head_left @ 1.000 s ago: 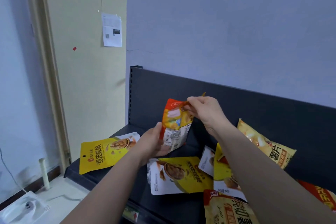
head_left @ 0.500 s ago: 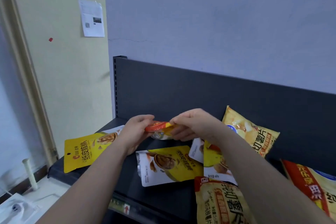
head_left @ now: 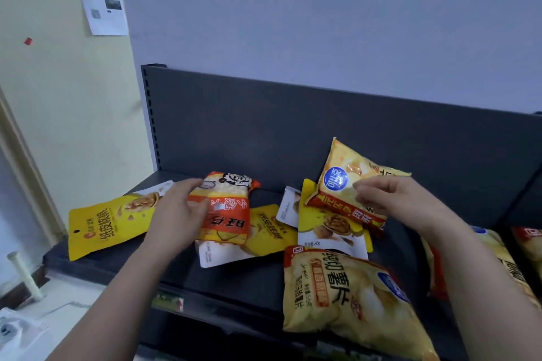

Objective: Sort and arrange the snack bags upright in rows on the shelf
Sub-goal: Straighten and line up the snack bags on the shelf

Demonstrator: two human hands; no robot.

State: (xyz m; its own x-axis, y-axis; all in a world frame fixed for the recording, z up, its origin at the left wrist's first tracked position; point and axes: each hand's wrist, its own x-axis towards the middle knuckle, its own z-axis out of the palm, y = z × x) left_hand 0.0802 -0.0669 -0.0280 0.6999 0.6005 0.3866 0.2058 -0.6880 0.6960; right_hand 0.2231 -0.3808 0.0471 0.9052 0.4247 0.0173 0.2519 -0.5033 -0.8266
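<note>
Snack bags (head_left: 108,228) strewn on shelf (head_left: 234,278) | left grip (head_left: 176,217) holds orange bag (head_left: 227,209) | right grip (head_left: 393,199) pinches chip bag (head_left: 337,182)

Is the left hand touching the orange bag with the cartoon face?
Touching. The head view shows the left hand gripping the orange bag by its left edge.
</note>
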